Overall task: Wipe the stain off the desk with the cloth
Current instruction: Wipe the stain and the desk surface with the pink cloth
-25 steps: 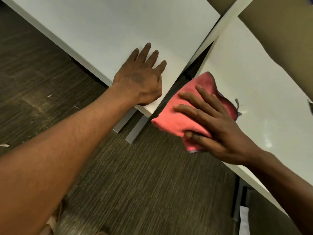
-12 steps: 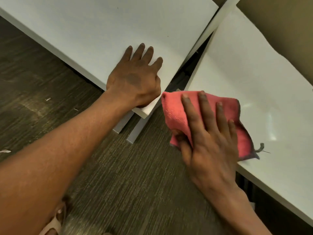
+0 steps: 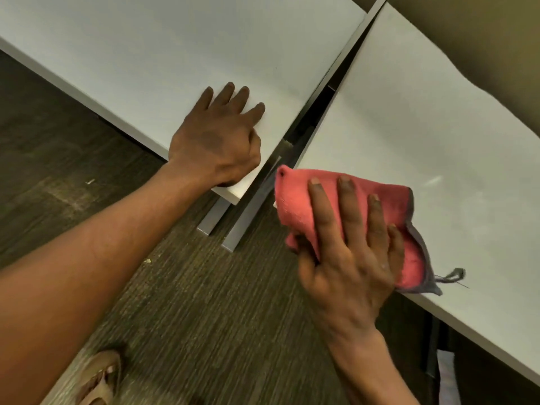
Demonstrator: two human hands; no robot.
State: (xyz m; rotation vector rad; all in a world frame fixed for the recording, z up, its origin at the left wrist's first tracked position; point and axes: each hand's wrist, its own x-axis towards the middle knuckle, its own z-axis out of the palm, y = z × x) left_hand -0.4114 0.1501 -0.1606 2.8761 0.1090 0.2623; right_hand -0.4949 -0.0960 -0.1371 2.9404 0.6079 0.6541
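Pink cloth (image 3: 295, 197) gripped by right hand (image 3: 350, 267) fingers (image 3: 346, 206), four o'clock on desk (image 3: 438, 127) (no stain visible): wiping looks nearly done.

The one head-worn camera is looking steeply down, from close above, at the worktop (image 3: 409, 135) corner and the floor (image 3: 204, 302) beside it

Left hand (image 3: 216, 144) lies flat, fingers (image 3: 228, 95) spread, at the front corner of its worktop (image 3: 175, 54), arm reaching straight out. Right hand (image 3: 347, 258) presses four straight fingers onto the cloth (image 3: 295, 197), thumb hooked round its near edge.
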